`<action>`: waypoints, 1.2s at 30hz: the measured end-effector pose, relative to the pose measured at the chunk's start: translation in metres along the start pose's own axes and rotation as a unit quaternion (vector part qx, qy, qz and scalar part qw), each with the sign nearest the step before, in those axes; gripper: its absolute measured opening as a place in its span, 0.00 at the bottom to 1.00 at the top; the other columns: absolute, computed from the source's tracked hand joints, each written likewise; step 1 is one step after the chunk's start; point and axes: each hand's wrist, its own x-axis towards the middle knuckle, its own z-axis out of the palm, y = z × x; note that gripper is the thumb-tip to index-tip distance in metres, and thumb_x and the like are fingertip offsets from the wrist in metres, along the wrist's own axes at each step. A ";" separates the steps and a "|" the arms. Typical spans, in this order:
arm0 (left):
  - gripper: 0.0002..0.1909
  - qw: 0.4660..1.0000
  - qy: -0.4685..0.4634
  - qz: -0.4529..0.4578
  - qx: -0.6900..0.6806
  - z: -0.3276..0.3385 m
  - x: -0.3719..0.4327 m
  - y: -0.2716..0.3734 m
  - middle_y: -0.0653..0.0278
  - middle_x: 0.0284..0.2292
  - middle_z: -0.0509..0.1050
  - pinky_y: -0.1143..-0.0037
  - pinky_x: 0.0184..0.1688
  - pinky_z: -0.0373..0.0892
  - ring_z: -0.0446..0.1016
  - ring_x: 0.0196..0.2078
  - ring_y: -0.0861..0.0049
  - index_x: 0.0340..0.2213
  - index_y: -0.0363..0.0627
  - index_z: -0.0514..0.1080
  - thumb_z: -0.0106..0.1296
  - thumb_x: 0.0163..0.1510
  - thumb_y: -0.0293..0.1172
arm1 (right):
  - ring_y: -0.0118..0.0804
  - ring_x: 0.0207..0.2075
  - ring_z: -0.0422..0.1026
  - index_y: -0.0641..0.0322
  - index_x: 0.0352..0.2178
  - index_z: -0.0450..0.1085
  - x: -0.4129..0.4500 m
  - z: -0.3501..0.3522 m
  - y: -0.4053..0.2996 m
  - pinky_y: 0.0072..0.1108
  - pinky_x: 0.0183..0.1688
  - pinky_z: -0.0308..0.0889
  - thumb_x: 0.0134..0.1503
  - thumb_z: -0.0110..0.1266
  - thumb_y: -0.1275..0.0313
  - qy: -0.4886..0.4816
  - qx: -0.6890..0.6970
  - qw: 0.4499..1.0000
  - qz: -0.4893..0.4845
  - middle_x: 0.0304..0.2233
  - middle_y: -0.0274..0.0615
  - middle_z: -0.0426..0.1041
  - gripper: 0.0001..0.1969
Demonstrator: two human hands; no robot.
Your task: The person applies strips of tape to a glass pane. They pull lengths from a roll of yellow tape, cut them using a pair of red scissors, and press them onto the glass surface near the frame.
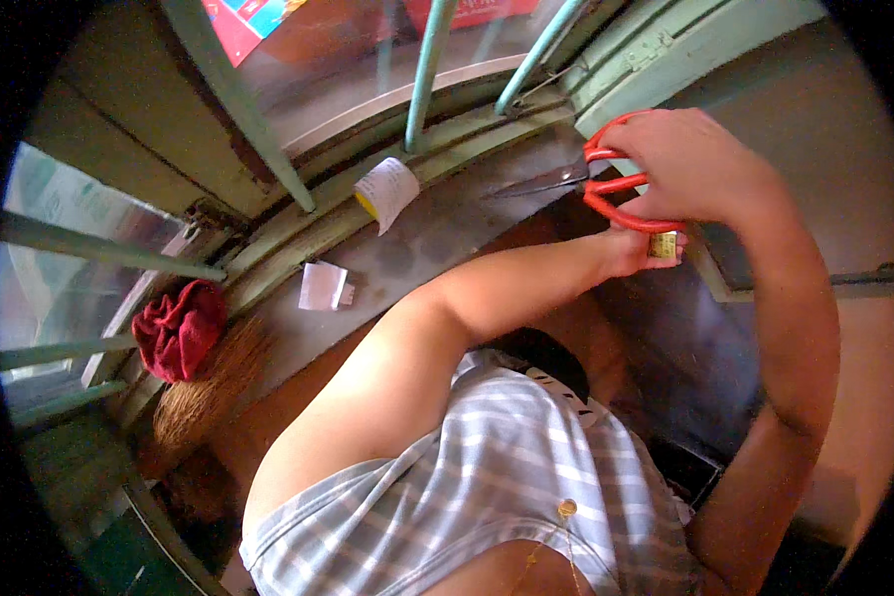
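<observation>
My right hand (pixel 704 164) grips the red handles of a pair of scissors (pixel 540 181), its fingers around the loops. The dark blades point left over the grey ledge and look nearly together. Just below the scissors, my left hand (pixel 626 252) holds a small yellow printed piece (pixel 664 245), which bears writing; whether it is a label or a little packet I cannot tell. The lower red loop passes close above this piece, and part of my left hand is hidden behind it.
On the ledge (pixel 432 246) lie a curled white paper slip (pixel 389 190) with print and a small folded paper (pixel 323 286). A dark red cloth (pixel 180 330) rests by the green window bars (pixel 426 82), above a straw broom's bristles (pixel 212 380). A green frame (pixel 685 45) stands at the right.
</observation>
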 end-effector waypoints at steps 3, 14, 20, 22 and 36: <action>0.10 0.999 0.036 -0.015 -0.005 0.003 -0.008 0.005 0.69 0.31 0.72 0.69 0.36 0.69 0.71 0.35 0.79 0.33 0.54 0.66 0.37 0.55 0.40 | 0.48 0.37 0.69 0.61 0.37 0.66 -0.025 0.008 0.030 0.30 0.38 0.65 0.34 0.61 0.68 0.077 -0.005 0.997 0.016 0.34 0.47 0.70 0.24; 0.15 0.990 0.102 -0.058 -0.074 0.016 0.005 -0.012 0.65 0.38 0.71 0.61 0.49 0.58 0.68 0.43 0.70 0.44 0.51 0.59 0.28 0.58 0.38 | 0.46 0.26 0.69 0.61 0.27 0.69 -0.093 -0.019 0.090 0.30 0.28 0.63 0.31 0.64 0.48 -0.270 -0.019 0.918 0.291 0.23 0.46 0.71 0.29; 0.14 0.985 0.136 -0.055 -0.091 0.019 0.006 -0.019 0.68 0.32 0.72 0.63 0.45 0.61 0.70 0.38 0.73 0.41 0.53 0.62 0.30 0.58 0.41 | 0.39 0.23 0.69 0.59 0.26 0.70 -0.082 -0.007 0.119 0.29 0.26 0.62 0.35 0.60 0.43 -0.347 0.013 0.879 0.326 0.21 0.41 0.71 0.29; 0.14 0.982 0.154 -0.052 -0.091 0.018 0.008 -0.021 0.69 0.30 0.72 0.64 0.43 0.62 0.71 0.36 0.74 0.40 0.54 0.63 0.31 0.58 0.43 | 0.38 0.24 0.69 0.58 0.27 0.71 -0.076 -0.003 0.128 0.29 0.27 0.62 0.35 0.59 0.42 -0.364 0.008 0.872 0.326 0.22 0.40 0.71 0.29; 0.15 0.976 0.182 -0.060 -0.104 0.020 0.011 -0.019 0.69 0.27 0.71 0.66 0.39 0.65 0.71 0.31 0.76 0.38 0.56 0.64 0.31 0.58 0.47 | 0.41 0.27 0.69 0.57 0.25 0.73 -0.034 -0.012 0.089 0.31 0.31 0.63 0.29 0.56 0.34 -0.305 -0.098 0.903 0.287 0.22 0.43 0.71 0.35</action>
